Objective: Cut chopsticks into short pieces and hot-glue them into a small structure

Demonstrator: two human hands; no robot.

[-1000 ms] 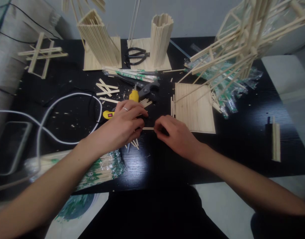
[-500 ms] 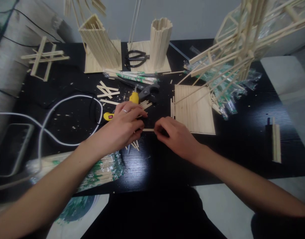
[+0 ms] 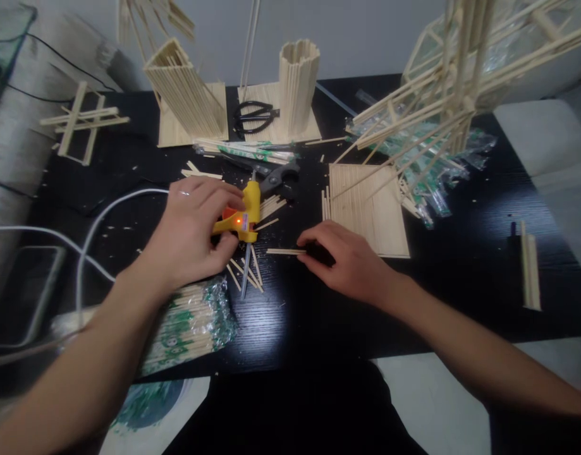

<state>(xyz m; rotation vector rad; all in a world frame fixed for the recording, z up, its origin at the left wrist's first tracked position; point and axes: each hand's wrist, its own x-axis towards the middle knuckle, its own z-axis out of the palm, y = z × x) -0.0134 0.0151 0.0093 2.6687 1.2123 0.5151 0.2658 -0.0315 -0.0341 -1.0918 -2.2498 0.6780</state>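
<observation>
My left hand (image 3: 190,227) curls its fingers and thumb round the handle side of a yellow glue gun (image 3: 252,203), which lies on the black table with an orange light lit. A clear glue stick (image 3: 245,272) pokes out of the gun's back end. Between thumb and fingers, my right hand (image 3: 342,256) pinches the right end of thin wooden sticks (image 3: 283,251) laid side by side just above the tabletop. Short cut sticks (image 3: 256,265) are scattered beneath the gun. Right of these, a flat panel of sticks (image 3: 370,212) lies close beyond my right hand.
Two stick-built towers (image 3: 186,95) (image 3: 297,88) stand on panels at the back. Black-handled scissors (image 3: 256,118) and dark pliers (image 3: 278,179) lie before them. A tall stick frame (image 3: 456,95) rises at the right. A white cable (image 3: 95,221) loops at left, near a bagged stick pack (image 3: 190,322).
My left hand has let go of the sticks and moved left onto the glue gun, now turned with its light showing. My right hand still pinches the sticks.
</observation>
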